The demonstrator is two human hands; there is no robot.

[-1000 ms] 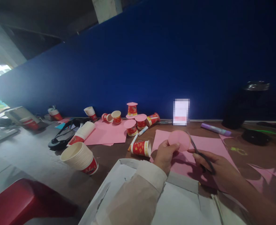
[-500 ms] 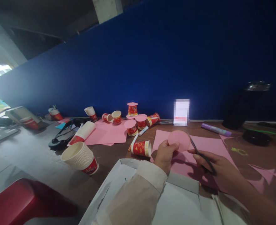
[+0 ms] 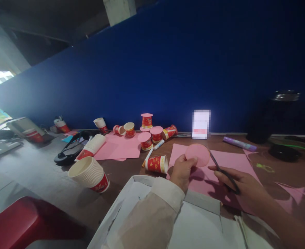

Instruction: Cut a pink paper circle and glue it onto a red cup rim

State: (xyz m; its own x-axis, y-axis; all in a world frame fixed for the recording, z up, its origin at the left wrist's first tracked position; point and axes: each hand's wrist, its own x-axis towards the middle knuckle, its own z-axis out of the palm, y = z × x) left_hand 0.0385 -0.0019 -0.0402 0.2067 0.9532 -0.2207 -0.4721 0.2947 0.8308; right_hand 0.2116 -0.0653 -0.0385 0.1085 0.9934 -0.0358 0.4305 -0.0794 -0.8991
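Observation:
A round pink paper disc (image 3: 198, 155) is pinched at its lower left by my left hand (image 3: 181, 171), thumb on top. My right hand (image 3: 235, 180) grips dark scissors (image 3: 228, 177), whose blades point up along the right edge of the disc. Beneath both hands lies a large pink sheet (image 3: 232, 160) on the brown table. Left of my left hand, a red paper cup (image 3: 156, 164) rests on its side. Behind it stand several red cups (image 3: 146, 121) topped with pink discs.
A white box (image 3: 139, 193) lies before me. Cup stacks (image 3: 88, 173), headphones (image 3: 64, 158) and more pink sheets (image 3: 118, 147) spread leftwards. A marker (image 3: 159, 145), purple tube (image 3: 239, 144), tape roll (image 3: 284, 152) and paper scraps (image 3: 294, 192) are around. A blue partition (image 3: 168, 69) rises behind.
The view has shifted very slightly. The disc is turned or tilted a little in my left hand, while both hands keep nearly the same place.

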